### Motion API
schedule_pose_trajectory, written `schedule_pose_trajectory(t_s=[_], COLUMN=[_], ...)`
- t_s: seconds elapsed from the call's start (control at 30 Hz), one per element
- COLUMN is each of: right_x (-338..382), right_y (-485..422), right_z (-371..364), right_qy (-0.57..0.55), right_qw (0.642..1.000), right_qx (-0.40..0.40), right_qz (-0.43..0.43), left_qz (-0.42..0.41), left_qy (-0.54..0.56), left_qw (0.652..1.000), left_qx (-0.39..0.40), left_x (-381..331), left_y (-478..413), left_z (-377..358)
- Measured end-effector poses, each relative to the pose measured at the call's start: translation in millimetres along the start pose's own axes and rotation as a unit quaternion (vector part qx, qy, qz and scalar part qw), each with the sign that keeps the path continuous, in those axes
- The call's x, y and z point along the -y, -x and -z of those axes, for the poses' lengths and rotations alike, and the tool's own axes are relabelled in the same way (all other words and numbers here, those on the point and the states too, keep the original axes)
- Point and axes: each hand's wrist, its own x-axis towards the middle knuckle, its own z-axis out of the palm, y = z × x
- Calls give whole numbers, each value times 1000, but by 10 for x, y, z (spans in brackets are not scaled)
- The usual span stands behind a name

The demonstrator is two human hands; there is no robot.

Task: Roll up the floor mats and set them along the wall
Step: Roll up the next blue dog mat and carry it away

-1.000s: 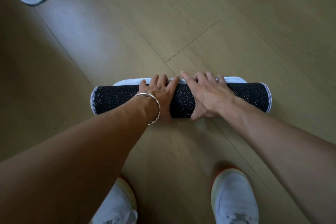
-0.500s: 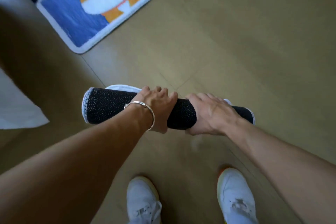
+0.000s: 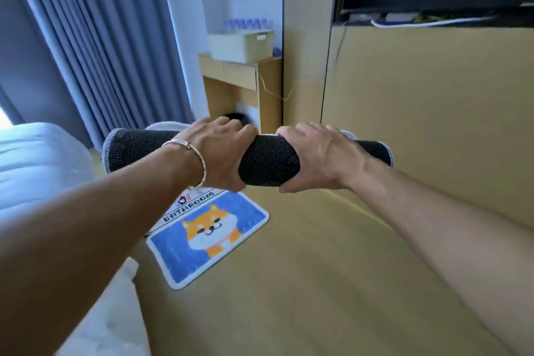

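Head camera looks out over both forearms at a rolled mat [image 3: 268,159], held up off the floor and crosswise in front of the person. Its long axis runs left to right, roughly level. The left hand [image 3: 219,150], with a bracelet [image 3: 199,162] on its wrist, grips the rolled mat from above just left of its middle, fingers curled over the far side. The right hand [image 3: 315,156] grips it just right of the middle in the same way, thumb underneath. A short stretch of roll shows between them.

A wood-panelled wall [image 3: 433,124] stands beyond the rolled mat and to its right, so the roll's right end and the right hand are nearer to it. Setting it down probably means carrying it forward and rightward, then lowering it with its length parallel to the panelling.

The rolled mat is wound tight, with its black backing outward. The backing is speckled with fine pale dots and has pale stitched edging at both ends. A pale strip of its top face peeps out behind.

Below the rolled mat and a little to its left, a dog mat [image 3: 208,237] lies flat on the floor, not yet rolled.
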Motion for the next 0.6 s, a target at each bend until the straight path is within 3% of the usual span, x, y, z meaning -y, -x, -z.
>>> schedule_pose_trajectory(t_s=[0.23, 0.6], right_x=[630, 1576], right_y=[1051, 2290], right_z=[1848, 3540], right_qy=[73, 190], right_qw=[993, 963], right_qx=[-88, -187], right_qz=[20, 25], left_qz=[1, 44], left_qy=[-16, -47], left_qw=[997, 983], left_qx=[-79, -170], left_x=[-78, -294], left_y=[932, 2240], left_z=[1979, 3739])
